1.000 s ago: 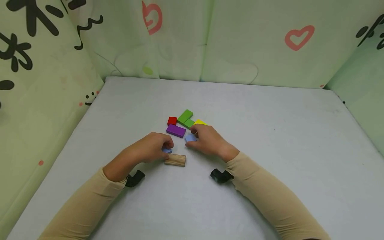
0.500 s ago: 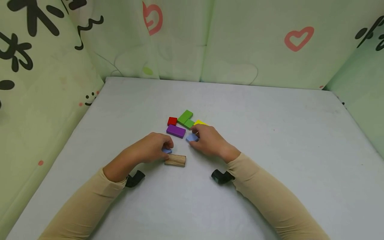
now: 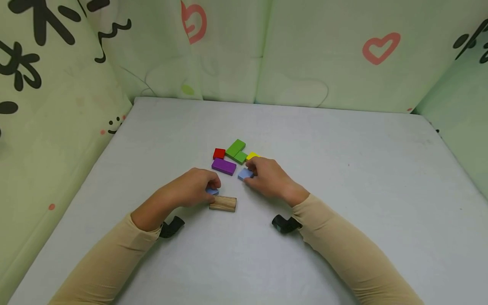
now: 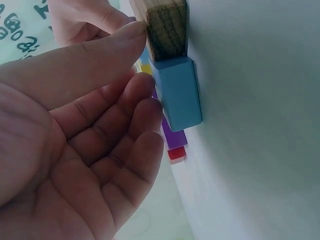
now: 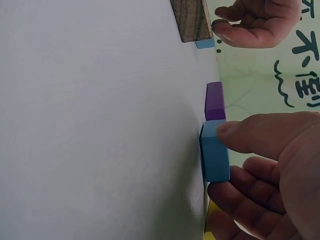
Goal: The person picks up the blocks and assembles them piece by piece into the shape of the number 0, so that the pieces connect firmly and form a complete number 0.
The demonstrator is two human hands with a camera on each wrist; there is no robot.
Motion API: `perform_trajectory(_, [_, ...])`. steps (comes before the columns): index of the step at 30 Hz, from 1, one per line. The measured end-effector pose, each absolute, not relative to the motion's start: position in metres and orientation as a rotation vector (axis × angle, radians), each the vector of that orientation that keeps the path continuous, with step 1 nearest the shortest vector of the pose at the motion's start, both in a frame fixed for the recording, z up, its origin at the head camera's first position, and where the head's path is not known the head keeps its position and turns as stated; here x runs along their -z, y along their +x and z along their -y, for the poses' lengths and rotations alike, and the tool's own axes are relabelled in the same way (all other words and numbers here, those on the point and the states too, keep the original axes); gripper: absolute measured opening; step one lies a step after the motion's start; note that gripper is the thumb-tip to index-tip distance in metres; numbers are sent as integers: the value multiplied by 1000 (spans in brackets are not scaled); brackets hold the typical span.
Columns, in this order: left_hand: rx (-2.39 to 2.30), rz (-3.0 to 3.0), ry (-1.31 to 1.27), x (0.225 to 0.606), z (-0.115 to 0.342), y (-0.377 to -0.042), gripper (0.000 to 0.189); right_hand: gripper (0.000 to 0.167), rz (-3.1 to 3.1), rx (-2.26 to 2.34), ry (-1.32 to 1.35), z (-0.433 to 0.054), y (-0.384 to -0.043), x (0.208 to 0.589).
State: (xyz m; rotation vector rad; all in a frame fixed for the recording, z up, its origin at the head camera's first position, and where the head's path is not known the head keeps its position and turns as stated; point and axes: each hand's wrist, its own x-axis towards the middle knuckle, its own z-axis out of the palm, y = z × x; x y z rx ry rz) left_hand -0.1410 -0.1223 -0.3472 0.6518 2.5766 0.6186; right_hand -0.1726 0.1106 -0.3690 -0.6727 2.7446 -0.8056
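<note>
My left hand point(image 3: 194, 186) stays low over a light blue block point(image 4: 177, 95) and a wood-grain block point(image 3: 223, 203) that touch each other. Its thumb rests at the wooden block's edge; its loosely bent fingers lie beside the blue block's top, and contact there is hard to tell. With thumb and fingers, my right hand point(image 3: 272, 178) pinches a second light blue block point(image 5: 215, 152) on the table. Just left of that block lies a purple block point(image 3: 224, 166). A yellow block point(image 3: 252, 156) is partly hidden behind the right hand's fingers.
Beyond the purple block sit a red block point(image 3: 219, 153) and two green blocks point(image 3: 235, 148) that touch. All lie on a white table point(image 3: 343, 169) with pale green printed curtains point(image 3: 305, 55) around it. A dark wrist camera point(image 3: 285, 224) hangs under each forearm.
My right hand has shifted slightly right, and the light blue block in its fingers has moved right and a little away, turning somewhat. The left hand and its blocks have kept their place.
</note>
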Motion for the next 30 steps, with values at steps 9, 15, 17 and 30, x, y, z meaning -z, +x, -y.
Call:
perform_trajectory(9, [-610, -2575, 632, 348, 122, -142, 27, 40, -2755, 800, -694, -112, -171, 367])
perform_trajectory(15, [-613, -2573, 635, 348, 122, -142, 27, 38, -2765, 801, -702, -114, -168, 365])
perform_trajectory(17, [-611, -2572, 631, 348, 122, -142, 27, 38, -2763, 798, -696, -115, -167, 364])
perform_trajectory(30, [-609, -2572, 623, 348, 123, -141, 27, 37, -2717, 792, -715, -113, -154, 363])
